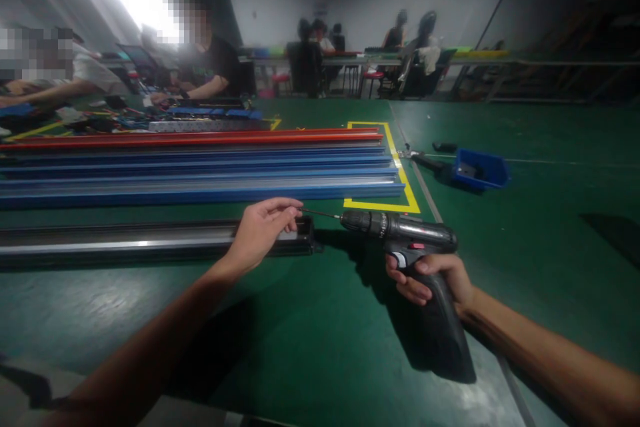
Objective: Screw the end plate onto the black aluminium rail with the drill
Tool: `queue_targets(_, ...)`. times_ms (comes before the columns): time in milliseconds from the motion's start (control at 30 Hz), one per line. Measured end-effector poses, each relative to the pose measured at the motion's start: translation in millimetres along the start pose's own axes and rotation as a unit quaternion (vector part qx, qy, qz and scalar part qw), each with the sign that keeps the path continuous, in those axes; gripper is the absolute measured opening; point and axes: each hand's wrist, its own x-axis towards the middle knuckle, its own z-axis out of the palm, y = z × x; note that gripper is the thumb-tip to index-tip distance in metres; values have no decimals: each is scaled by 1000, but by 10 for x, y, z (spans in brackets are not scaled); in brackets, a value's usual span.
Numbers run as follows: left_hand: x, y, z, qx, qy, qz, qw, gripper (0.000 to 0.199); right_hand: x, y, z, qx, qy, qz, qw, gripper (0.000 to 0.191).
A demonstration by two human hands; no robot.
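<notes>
My right hand (435,277) is wrapped round the grip of a black cordless drill (420,230), which points left. A long thin driver bit (323,213) sticks out of its chuck. At the tip of that bit, the fingers of my left hand (265,227) are pinched together; what is between them is too small to make out. Below and behind my left hand lies a long black channel-shaped profile (150,243) with a silvery inside. Its right end (305,237) is just under my left fingertips, and the hand covers part of it.
Several long blue profiles (200,190) and a red one (200,140) lie farther back, by yellow tape (410,197) on the green table (310,347). A blue bin (493,177) with dark parts stands at right. People sit at the far side, near wires and parts.
</notes>
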Motion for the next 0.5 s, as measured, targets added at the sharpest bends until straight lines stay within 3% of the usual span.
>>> queue_targets(200,5,-11,17,20,4,2,1000,27,20,37,-121,40,-61,-5,997,38)
queue_targets(500,-43,22,34,80,3,29,996,30,-3,13,-79,11,-44,4,999,37)
